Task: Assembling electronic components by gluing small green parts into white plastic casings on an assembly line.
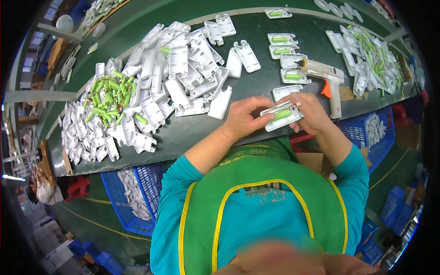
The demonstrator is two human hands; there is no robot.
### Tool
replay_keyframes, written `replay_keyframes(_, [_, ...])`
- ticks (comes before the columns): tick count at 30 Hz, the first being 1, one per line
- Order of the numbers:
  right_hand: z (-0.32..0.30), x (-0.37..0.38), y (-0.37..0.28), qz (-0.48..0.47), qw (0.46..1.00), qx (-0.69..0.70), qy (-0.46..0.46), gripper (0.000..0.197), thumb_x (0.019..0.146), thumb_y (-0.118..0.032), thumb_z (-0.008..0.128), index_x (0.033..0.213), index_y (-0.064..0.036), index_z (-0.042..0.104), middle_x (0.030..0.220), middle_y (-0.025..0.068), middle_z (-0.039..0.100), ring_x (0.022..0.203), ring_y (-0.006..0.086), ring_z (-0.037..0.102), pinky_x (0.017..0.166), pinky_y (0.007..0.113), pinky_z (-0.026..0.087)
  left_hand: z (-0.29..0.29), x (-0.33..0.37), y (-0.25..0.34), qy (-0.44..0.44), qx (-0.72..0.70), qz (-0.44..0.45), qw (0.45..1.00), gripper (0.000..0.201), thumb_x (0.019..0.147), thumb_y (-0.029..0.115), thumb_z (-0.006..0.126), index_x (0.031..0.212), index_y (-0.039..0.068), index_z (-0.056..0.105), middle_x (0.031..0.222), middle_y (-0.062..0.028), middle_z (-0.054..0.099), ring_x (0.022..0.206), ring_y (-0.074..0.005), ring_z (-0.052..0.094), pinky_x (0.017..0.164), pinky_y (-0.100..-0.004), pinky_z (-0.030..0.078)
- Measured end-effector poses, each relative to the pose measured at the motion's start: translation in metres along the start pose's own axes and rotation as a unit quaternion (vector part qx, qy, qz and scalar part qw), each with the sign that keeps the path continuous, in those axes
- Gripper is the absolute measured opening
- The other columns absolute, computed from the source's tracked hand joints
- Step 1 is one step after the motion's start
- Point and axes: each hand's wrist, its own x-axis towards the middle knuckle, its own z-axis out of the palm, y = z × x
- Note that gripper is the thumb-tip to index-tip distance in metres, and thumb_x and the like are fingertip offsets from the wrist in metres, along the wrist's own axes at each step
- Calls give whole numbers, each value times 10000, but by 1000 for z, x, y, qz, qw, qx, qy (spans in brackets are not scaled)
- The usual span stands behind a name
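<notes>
Between my two hands, close to the table's near edge, is a white plastic casing [288, 121] with a green battery cell [281, 114] lying in it. My left hand [247, 117] pinches its left end with thumb and fingers. At the other end, my right hand [309, 112] has its fingers closed on the casing's upper right corner. Just beyond my hands sits an empty white casing half [284, 91]. A white glue gun [323, 73] with an orange trigger lies to the right of a column of casings, some holding green cells [293, 77].
A big heap of white casings [178, 62] covers the left of the dark table [183, 137], with a pile of green cells [110, 94] on it. More casings with cells [366, 59] lie far right. Blue crates [149, 183] stand below the table edge.
</notes>
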Motion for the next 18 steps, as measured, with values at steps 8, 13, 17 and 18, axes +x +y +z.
replay_keyframes(8, [2,-3,4,-6,1000,-6,-6,422,1011,-287,403,1035,59,643,748,103,661,471,117,574,361,223,451,-3,0,-1,-17,49,80,995,215,720,106,782,886,77,650,786,-69,673,589,-179,614,508,-279,473])
replay_keyframes(13, [2,-7,7,-8,1000,-20,-11,427,1010,-297,406,1024,54,650,751,96,659,477,116,574,366,222,453,-3,0,2,-29,54,97,993,202,721,104,780,772,66,589,779,-84,673,604,-206,631,517,-279,481])
replay_keyframes(17, [4,-12,1,-23,999,-40,-16,428,1010,-297,407,1022,55,649,755,94,655,492,113,578,374,221,457,-7,-5,2,-63,40,98,992,264,782,67,739,786,48,476,850,-170,688,734,-206,676,599,-274,523])
replay_keyframes(18, [4,-13,-1,-23,999,-37,-6,426,1010,-296,406,1029,55,649,762,95,655,496,112,579,377,221,457,-5,-7,4,-45,-10,46,998,253,810,65,711,815,43,459,901,-186,682,765,-198,667,633,-274,525])
